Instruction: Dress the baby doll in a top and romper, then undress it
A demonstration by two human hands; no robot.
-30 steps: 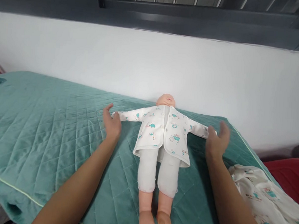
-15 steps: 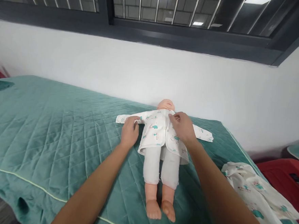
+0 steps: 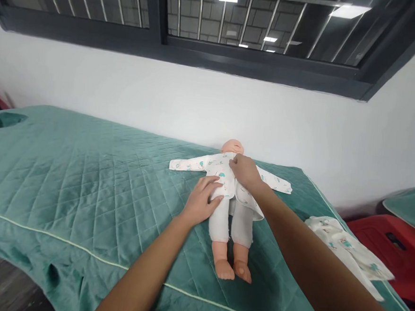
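A baby doll [image 3: 224, 270] lies on its back on the green quilted bed cover [image 3: 84, 189], head toward the wall and feet toward me. It wears a white baby shirt [image 3: 192, 164] with small green prints, its sleeves spread to both sides. My right hand [image 3: 244, 171] pinches the shirt's front edge high on the chest, fingertips closed on the cloth. Lower down, my left hand [image 3: 202, 200] lies with fingers spread on the shirt's left front panel, near the hem. White cloth covers the doll's legs down to the shins.
White printed baby clothing [image 3: 346, 250] lies at the bed's right edge, partly behind my right forearm. Beyond that edge stands a red plastic chair [image 3: 382, 239] with green cloth over it. A white wall [image 3: 127, 88] and a barred window [image 3: 238, 25] rise behind the bed.
My left hand has moved from beside the sleeve down and right onto the shirt's lower front, fingers spreading. My right hand stays at the chest edge. The view has shifted slightly.
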